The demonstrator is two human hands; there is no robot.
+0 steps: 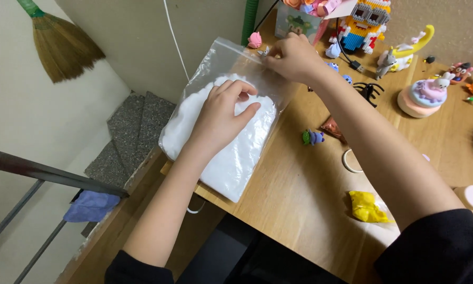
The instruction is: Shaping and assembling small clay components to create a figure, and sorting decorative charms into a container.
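Note:
A clear zip-top plastic bag (221, 60) filled with soft white material (241, 158) lies on the wooden desk (299, 200), hanging partly over its left edge. My left hand (223, 115) presses flat on the white filling in the middle of the bag. My right hand (294, 55) pinches the bag's zip strip at its far top corner. Both forearms reach in from the lower right, in black sleeves.
A yellow lump (367, 206), a small green and purple figure (312, 138), a white ring (350, 162), a black hair claw (369, 92), a pink cake model (423, 94) and a yellow block figure (365, 21) sit on the desk. Stairs (131, 131), a railing (47, 173) and a broom (63, 44) lie left.

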